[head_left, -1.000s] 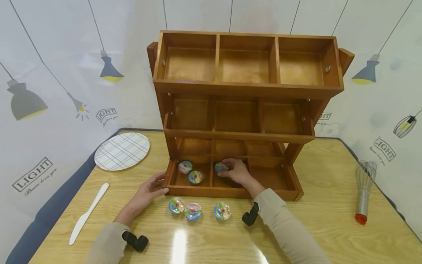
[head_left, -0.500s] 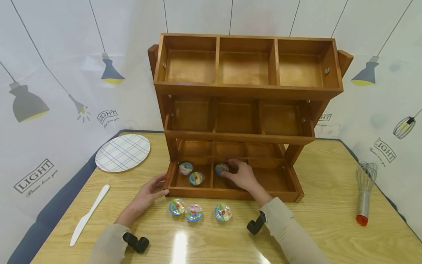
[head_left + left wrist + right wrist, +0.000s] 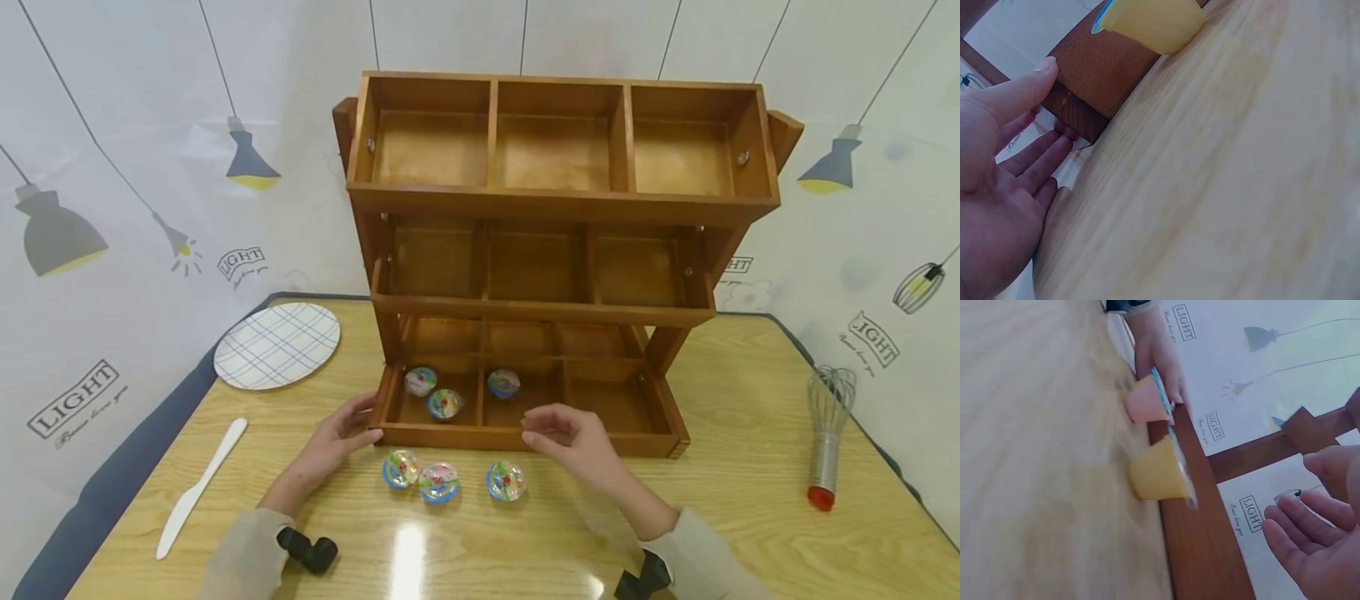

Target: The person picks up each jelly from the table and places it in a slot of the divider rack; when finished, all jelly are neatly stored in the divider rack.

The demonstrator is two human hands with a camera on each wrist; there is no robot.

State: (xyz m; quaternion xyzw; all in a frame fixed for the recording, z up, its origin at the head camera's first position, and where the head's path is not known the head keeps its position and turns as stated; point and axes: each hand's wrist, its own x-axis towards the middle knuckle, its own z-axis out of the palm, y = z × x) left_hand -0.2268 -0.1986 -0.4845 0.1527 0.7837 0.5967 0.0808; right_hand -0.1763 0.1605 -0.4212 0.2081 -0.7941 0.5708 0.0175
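Note:
My right hand (image 3: 573,442) hovers in front of the bottom tier of the wooden shelf (image 3: 450,436), fingers loosely bent and nothing in them. Behind it, one jelly cup (image 3: 503,383) sits in the bottom middle compartment. Two more, a jelly cup (image 3: 421,382) and another jelly cup (image 3: 446,404), lie in the bottom left compartment. My left hand (image 3: 337,442) touches the shelf's lower left corner, its thumb at the front and its fingers along the side. On the table before the shelf stand a jelly cup (image 3: 401,469), a second jelly cup (image 3: 438,482) and a third jelly cup (image 3: 506,482).
An oval plate (image 3: 277,345) with a blue check lies at the back left. Nearer is a white knife (image 3: 201,489). A whisk (image 3: 828,437) with a red end lies at the far right. The shelf's two upper tiers rise above the bottom compartments.
My right hand has let go of the jelly cup in the bottom middle compartment and drawn back toward the front right. My left hand has stayed at the shelf corner.

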